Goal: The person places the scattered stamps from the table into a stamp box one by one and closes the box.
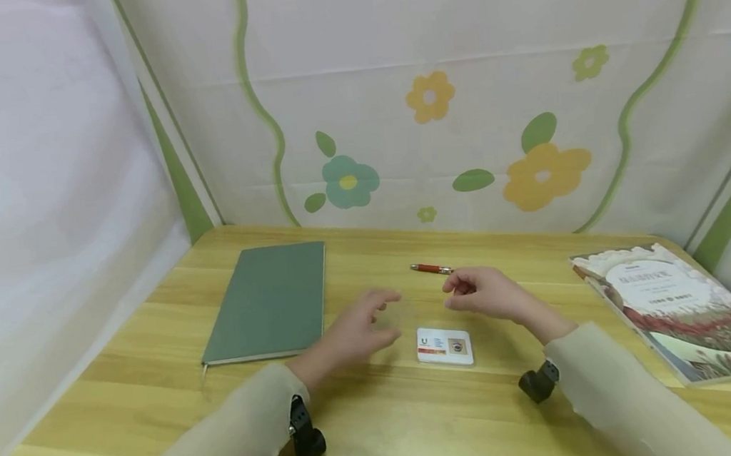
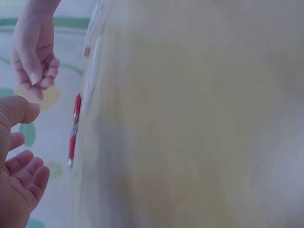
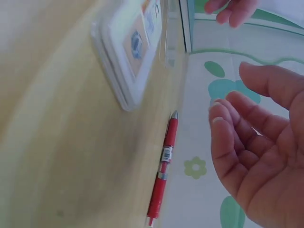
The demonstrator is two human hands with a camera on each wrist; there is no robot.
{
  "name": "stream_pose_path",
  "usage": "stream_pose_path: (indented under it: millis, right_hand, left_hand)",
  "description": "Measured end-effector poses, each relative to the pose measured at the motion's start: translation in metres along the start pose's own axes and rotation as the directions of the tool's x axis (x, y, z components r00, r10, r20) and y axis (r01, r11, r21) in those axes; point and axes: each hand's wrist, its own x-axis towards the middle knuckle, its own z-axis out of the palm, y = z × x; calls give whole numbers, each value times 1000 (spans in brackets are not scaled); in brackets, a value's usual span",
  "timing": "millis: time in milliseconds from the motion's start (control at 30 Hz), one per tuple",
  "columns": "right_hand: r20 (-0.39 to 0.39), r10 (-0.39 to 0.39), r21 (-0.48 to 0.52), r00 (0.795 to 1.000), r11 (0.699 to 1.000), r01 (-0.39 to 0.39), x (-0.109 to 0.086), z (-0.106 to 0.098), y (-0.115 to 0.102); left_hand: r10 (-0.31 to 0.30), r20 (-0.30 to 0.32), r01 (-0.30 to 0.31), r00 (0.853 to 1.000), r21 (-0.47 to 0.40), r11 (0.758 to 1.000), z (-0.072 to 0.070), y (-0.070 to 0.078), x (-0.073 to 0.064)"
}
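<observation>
A white ID-style card point(image 1: 444, 346) with a logo, an orange strip and a small picture lies flat on the table between the hands. In the right wrist view, the card point(image 3: 135, 52) shows a thick, layered edge. Left of it is a faint clear plastic piece point(image 3: 171, 40), its outline hard to make out. My left hand point(image 1: 357, 332) hovers beside that plastic, thumb and fingers apart, gripping nothing. Above and right of the card, my right hand point(image 1: 490, 295) is raised with loosely curled fingers and holds nothing. A red pen point(image 1: 432, 268) lies just beyond it.
A dark green notebook point(image 1: 271, 300) lies at the left, close to my left forearm. To the right lies a flower-covered book point(image 1: 674, 304). White patterned fabric point(image 1: 355, 100) stands behind the wooden table point(image 1: 414, 432) and along its sides. Each wrist wears a small black camera.
</observation>
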Motion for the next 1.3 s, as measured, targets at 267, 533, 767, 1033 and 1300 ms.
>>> stream_pose_path:
  millis: [267, 533, 767, 1033, 1300]
  right_hand:
    - [115, -14, -158, 993, 987, 32, 24, -2, -3]
    - [205, 2, -212, 979, 976, 42, 41, 7, -8]
    - [286, 16, -245, 958, 968, 57, 57, 14, -12]
    - [319, 54, -291, 946, 956, 43, 66, 22, -14]
    - [298, 53, -344, 953, 937, 55, 72, 30, -15]
  left_hand:
    - [-93, -41, 95, 995, 62, 994, -18, -16, 0]
    - [-152, -23, 154, 988, 81, 985, -19, -21, -2]
    - [-186, -27, 188, 982, 114, 976, -18, -21, 2]
    - [-211, -21, 212, 977, 130, 969, -17, -25, 4]
    - [-244, -34, 246, 969, 174, 954, -13, -31, 9]
